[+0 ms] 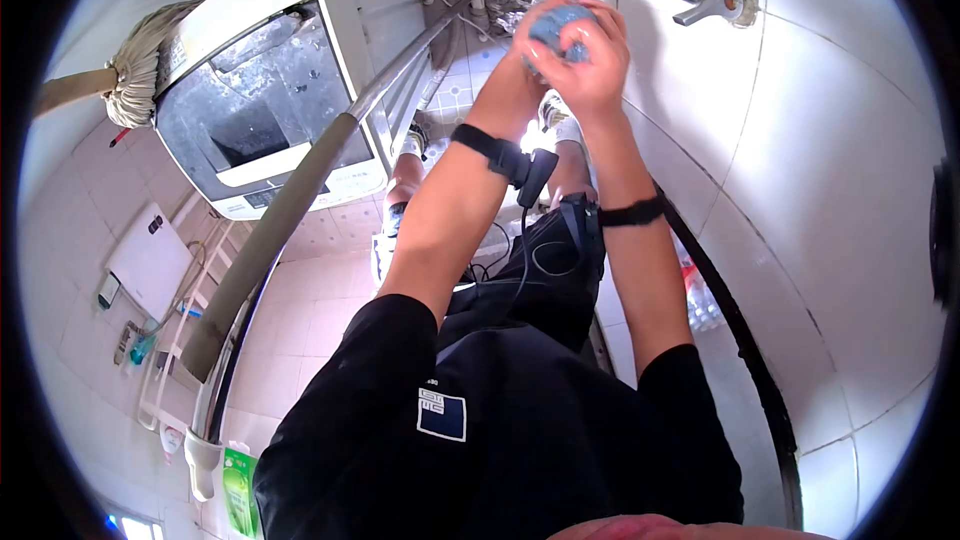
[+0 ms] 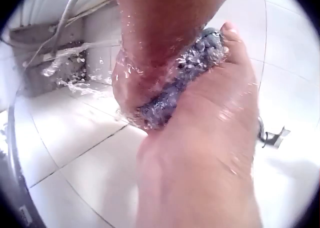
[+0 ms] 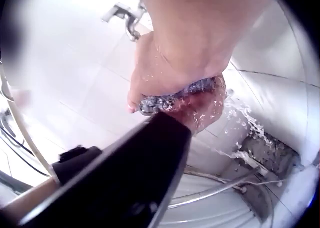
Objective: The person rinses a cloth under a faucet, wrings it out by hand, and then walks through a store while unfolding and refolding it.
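A wet, crumpled blue-grey cloth point(image 1: 560, 25) is squeezed between my two hands, out in front of me at the top of the head view. My right hand point(image 1: 598, 70) curls its fingers over one side of it. From the other side my left hand point(image 1: 526, 62) grips the same bundle, partly covered by the right. In the left wrist view water glistens over the cloth point(image 2: 187, 72) and the skin around it. The right wrist view shows just a thin strip of cloth point(image 3: 160, 100) between the hands; the rest is hidden.
Water point(image 3: 250, 123) splashes beside the hands toward a grey corner. A metal tap point(image 1: 710, 0) juts from the white tiled wall at right. On the left stand a white washing machine point(image 1: 340, 0) and a mop point(image 1: 135, 90). A long grey pole point(image 1: 270, 240) slants past them.
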The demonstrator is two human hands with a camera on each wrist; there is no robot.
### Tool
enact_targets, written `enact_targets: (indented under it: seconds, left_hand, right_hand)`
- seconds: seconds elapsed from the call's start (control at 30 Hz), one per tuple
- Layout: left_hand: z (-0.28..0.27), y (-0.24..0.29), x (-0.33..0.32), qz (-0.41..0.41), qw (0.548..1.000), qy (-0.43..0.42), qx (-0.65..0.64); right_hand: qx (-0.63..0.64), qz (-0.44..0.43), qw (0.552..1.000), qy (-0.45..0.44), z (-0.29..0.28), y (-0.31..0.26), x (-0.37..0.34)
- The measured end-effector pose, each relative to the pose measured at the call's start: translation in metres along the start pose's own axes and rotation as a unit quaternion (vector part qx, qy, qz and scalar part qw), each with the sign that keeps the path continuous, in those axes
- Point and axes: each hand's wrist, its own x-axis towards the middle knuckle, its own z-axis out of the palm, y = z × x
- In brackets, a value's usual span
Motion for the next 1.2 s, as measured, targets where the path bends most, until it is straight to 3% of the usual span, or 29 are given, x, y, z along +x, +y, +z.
enact_targets:
  seconds: [0.03,0.1,0.2,0.27,0.33,0.37,0.43,0.47,0.53,0.63,0.67,0.7,0.73,0.77,0.8,0.87,0.9,1.0,1.03,1.07,1.1,1.13,1.2]
  left_hand:
    - [0.005,0.000,-0.005,0.025,0.998,0.046,0.047]
    - [0.015,0.008,-0.011,0.083,0.977,0.133,0.146]
    - [0.026,0.017,-0.022,0.161,0.907,0.264,0.286]
    - [0.036,0.028,-0.020,0.147,0.916,0.235,0.291]
    - [0.057,0.025,-0.019,0.165,0.817,0.421,0.358]
    - [0.069,0.025,-0.019,0.138,0.807,0.422,0.390]
    - [0.076,0.022,-0.015,0.128,0.789,0.411,0.439]
    - [0.079,0.019,-0.013,0.117,0.768,0.401,0.486]
    - [0.090,0.018,-0.012,0.153,0.767,0.420,0.460]
    - [0.090,0.028,-0.013,0.248,0.786,0.403,0.397]
    - [0.088,0.035,-0.016,0.249,0.786,0.403,0.396]
    - [0.079,0.046,-0.018,0.261,0.795,0.413,0.359]
    - [0.067,0.057,-0.017,0.273,0.803,0.421,0.321]
    - [0.050,0.062,-0.015,0.313,0.760,0.456,0.342]
    - [0.037,0.064,-0.014,0.315,0.760,0.454,0.342]
    - [0.023,0.068,-0.009,0.274,0.784,0.475,0.291]
    - [0.037,0.060,-0.009,0.216,0.824,0.454,0.261]
    - [0.064,0.028,0.009,0.216,0.832,0.483,0.166]
    - [0.058,0.026,0.013,0.181,0.873,0.444,0.088]
    - [0.062,0.019,0.015,0.179,0.872,0.446,0.087]
    - [0.071,0.011,0.018,0.176,0.911,0.352,0.120]
    - [0.078,0.005,0.023,0.173,0.940,0.251,0.153]
    - [0.065,0.007,0.037,0.166,0.952,0.232,0.114]
  right_hand:
    - [0.013,-0.016,0.998,0.052,0.011,0.005,-0.002]
    - [0.020,0.017,0.997,0.068,0.035,0.014,-0.008]
    - [0.008,0.069,0.994,0.087,0.059,0.019,0.000]
    - [-0.039,0.106,0.992,0.056,0.069,0.042,0.009]
    - [-0.105,0.197,0.975,0.000,0.069,0.045,0.032]
    - [-0.153,0.312,0.937,-0.049,0.067,0.048,0.043]
    - [-0.091,0.380,0.919,0.056,0.080,0.105,0.035]
    - [-0.087,0.380,0.919,0.058,0.081,0.116,0.035]
    - [-0.114,0.409,0.897,0.126,0.083,0.127,0.033]
    - [-0.116,0.474,0.862,0.134,0.078,0.150,0.031]
    - [-0.116,0.473,0.863,0.134,0.067,0.130,0.037]
    - [0.140,0.573,0.789,0.173,0.048,0.092,0.051]
    - [0.384,0.626,0.650,0.196,0.037,0.070,0.062]
    - [0.428,0.598,0.671,0.094,0.038,0.105,0.043]
    - [0.429,0.596,0.673,0.092,0.036,0.105,0.041]
    - [0.493,0.589,0.629,0.122,0.027,0.096,0.039]
    - [0.546,0.565,0.607,0.120,0.021,0.088,0.041]
    - [0.558,0.572,0.575,0.175,0.016,0.069,0.048]
    - [0.557,0.573,0.575,0.176,0.016,0.068,0.046]
    - [0.601,0.571,0.535,0.163,0.015,0.068,0.042]
    - [0.643,0.566,0.494,0.150,0.014,0.068,0.040]
    - [0.642,0.566,0.495,0.151,0.012,0.067,0.037]
    - [0.770,0.478,0.410,0.108,0.004,0.049,0.034]
